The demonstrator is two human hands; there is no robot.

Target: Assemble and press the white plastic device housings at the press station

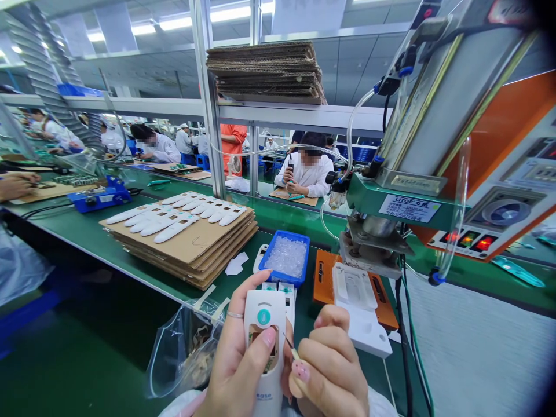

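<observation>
Well, I had the L hand (237, 362) clenching the white plastic handset (266, 307), R hand (332, 370) pinching a thin pick (295, 353); one slip could've gouged it.

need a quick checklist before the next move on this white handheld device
White handheld device steady in left hand: ok, gripped upright.
Pointed tool secure in right hand: ok, pinched in the fingertips.
Tool tip on the device opening: cannot tell, the left thumb partly hides it.
Blue tray of clear granules: ok, level on the bench.
Press head away from both hands: ok, apart from them.
</observation>
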